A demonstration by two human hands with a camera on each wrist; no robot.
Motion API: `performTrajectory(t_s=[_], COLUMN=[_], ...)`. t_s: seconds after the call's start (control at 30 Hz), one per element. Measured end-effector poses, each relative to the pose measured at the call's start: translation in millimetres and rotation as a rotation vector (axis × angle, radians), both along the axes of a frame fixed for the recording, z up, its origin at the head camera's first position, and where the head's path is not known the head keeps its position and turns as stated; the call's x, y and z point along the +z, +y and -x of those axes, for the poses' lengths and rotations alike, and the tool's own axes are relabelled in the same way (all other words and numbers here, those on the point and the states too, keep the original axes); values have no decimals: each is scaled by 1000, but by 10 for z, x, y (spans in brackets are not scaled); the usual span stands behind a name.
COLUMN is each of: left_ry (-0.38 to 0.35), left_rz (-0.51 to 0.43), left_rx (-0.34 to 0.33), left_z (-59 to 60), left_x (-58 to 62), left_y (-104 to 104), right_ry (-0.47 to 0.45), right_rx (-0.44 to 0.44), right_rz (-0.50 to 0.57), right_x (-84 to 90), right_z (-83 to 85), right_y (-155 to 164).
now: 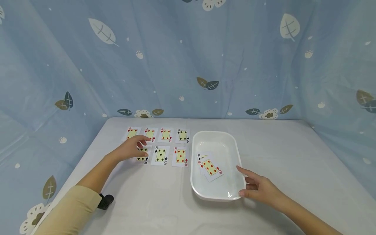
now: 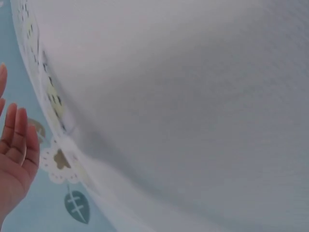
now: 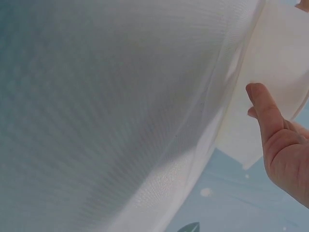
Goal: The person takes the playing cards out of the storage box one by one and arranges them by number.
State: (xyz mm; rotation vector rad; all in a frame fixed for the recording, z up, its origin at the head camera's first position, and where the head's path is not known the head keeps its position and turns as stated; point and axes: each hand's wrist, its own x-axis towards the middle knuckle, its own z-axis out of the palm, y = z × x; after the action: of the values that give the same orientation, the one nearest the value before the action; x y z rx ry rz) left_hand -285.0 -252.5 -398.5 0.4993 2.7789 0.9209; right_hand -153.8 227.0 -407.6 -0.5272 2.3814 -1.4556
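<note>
My left hand (image 1: 131, 148) hovers over the left end of the lower card row, fingers relaxed and spread from the thumb. It partly covers a black five (image 1: 142, 159). To its right lie a five of spades (image 1: 160, 155) and a five of diamonds (image 1: 180, 156). My right hand (image 1: 259, 189) holds a white plastic tub (image 1: 215, 192) by its right side, thumb and fingers at the rim. Inside the tub a six of diamonds (image 1: 210, 167) overlaps a black six (image 1: 202, 156). The right wrist view shows fingers (image 3: 268, 108) against the tub's outer wall.
Behind the fives runs a row of fours: two red ones on the left, a four of diamonds (image 1: 165, 134) and a black four (image 1: 183, 135). A white cloth covers the table (image 1: 147, 202). Blue leaf-patterned curtain (image 1: 176, 65) encloses it. A black strap piece (image 1: 105, 201) sits by the left sleeve.
</note>
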Motion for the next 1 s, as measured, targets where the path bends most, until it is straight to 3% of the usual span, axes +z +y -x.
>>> performTrajectory(t_s=[0.2, 0.4, 0.67, 1.0], left_ry=[15, -21, -3, 19], left_rz=[-32, -60, -54, -62], left_rx=[-106, -150, -250, -321], left_z=[-41, -83, -15, -57], left_x=[85, 207, 303, 623], left_y=[113, 288, 506, 789], right_ry=[3, 2, 7, -11], right_rx=[3, -7, -1, 1], right_rz=[10, -4, -8, 8], right_x=[-5, -4, -6, 5], right_z=[-9, -4, 3, 1], right_y=[5, 4, 1, -8])
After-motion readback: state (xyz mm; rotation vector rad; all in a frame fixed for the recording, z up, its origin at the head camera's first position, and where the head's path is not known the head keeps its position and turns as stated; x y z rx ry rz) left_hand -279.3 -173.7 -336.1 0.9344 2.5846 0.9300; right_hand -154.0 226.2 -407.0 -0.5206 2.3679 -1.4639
